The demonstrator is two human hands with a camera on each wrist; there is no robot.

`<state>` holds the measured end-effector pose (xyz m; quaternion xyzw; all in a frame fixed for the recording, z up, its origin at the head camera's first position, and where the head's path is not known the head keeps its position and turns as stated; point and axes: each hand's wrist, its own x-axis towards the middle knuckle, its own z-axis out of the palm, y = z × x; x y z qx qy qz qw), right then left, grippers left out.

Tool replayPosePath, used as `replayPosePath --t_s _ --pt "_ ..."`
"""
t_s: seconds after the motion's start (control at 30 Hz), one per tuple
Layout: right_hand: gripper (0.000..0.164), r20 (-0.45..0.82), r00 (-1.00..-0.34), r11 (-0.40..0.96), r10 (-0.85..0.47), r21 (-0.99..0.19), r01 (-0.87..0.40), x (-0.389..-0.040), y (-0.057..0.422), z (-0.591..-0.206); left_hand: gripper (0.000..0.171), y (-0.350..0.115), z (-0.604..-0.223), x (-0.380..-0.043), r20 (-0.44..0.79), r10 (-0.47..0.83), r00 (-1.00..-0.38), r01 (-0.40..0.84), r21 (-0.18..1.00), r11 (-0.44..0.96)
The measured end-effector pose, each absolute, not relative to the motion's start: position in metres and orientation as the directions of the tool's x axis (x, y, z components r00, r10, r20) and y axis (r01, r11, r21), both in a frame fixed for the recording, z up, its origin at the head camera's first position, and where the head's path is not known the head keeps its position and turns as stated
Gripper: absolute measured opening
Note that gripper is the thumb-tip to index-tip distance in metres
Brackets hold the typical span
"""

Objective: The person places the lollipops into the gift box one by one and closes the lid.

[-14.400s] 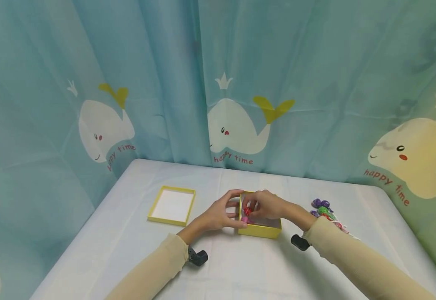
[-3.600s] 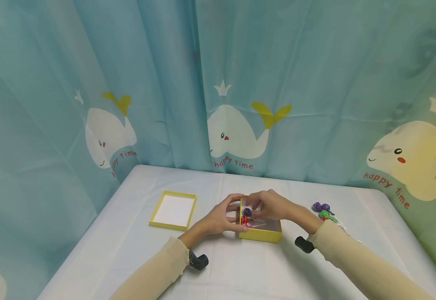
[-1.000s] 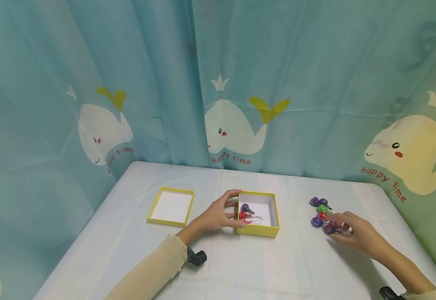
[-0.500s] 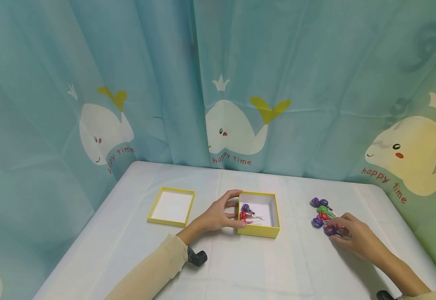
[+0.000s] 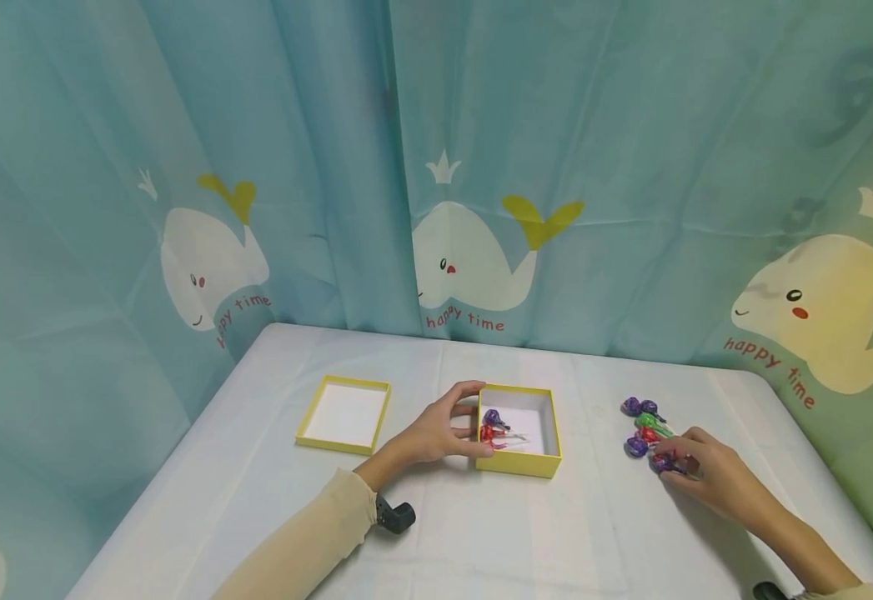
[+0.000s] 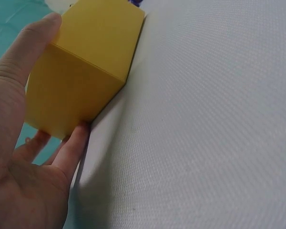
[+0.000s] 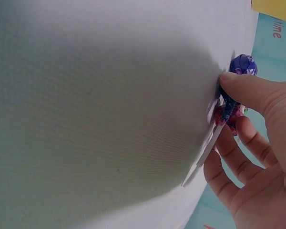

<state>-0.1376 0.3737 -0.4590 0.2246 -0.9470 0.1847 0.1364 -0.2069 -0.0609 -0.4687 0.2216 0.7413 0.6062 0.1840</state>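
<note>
Evidently, right of my head view, the right hand's [image 5: 721, 479] fingers pinch the purple lollipop [image 5: 659, 463]; at centre, the left hand's [image 5: 432, 429] grip the yellow box [image 5: 519, 464]. I judge the risk: crowded sticks [image 7: 211, 145] snag, dragging the pink lollipop [image 7: 236, 117] along.

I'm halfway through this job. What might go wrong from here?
1. The right hand has its fingers round a purple lollipop, with a red lollipop and others crowded close; lifting it might drag a neighbour along.
2. The left hand grips just one side of the open box, so an uneven push could slide or tilt it.
3. The yellow-rimmed lid lies close to the left forearm; pulling back might nudge it.
</note>
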Motion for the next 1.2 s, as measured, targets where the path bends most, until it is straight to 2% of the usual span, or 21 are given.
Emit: replayPosePath --t_s 0.17,0.37,0.5,0.77,0.9,1.2 --pt "0.038 0.331 -0.858 0.831 -0.393 -0.273 -0.486 -0.139 0.375 -0.459 0.094 -0.061 -0.469 -0.207 -0.007 0.546 -0.837 0.099 0.981 0.165" --pt "0.041 0.369 -0.800 0.773 -0.474 -0.260 -0.578 -0.143 0.375 -0.450 0.094 -0.061 -0.468 -0.206 -0.011 0.542 -0.840 0.091 0.983 0.161" --pt "0.040 0.348 -0.774 0.731 -0.530 -0.275 -0.624 -0.148 0.374 -0.440 0.093 -0.061 -0.469 -0.207 0.002 0.547 -0.837 0.101 0.983 0.150" --pt "0.035 0.250 -0.764 0.691 -0.594 -0.328 -0.644 -0.157 0.370 -0.416 0.094 -0.061 -0.469 -0.206 -0.006 0.549 -0.836 0.097 0.983 0.159" --pt "0.034 0.209 -0.780 0.695 -0.590 -0.359 -0.622 -0.161 0.366 -0.402 0.094 -0.061 -0.468 -0.205 -0.009 0.551 -0.835 0.091 0.984 0.153" --pt "0.035 0.212 -0.781 0.649 -0.587 -0.453 -0.611 -0.172 0.347 -0.374 0.092 -0.062 -0.467 -0.206 -0.013 0.550 -0.835 0.094 0.981 0.167"
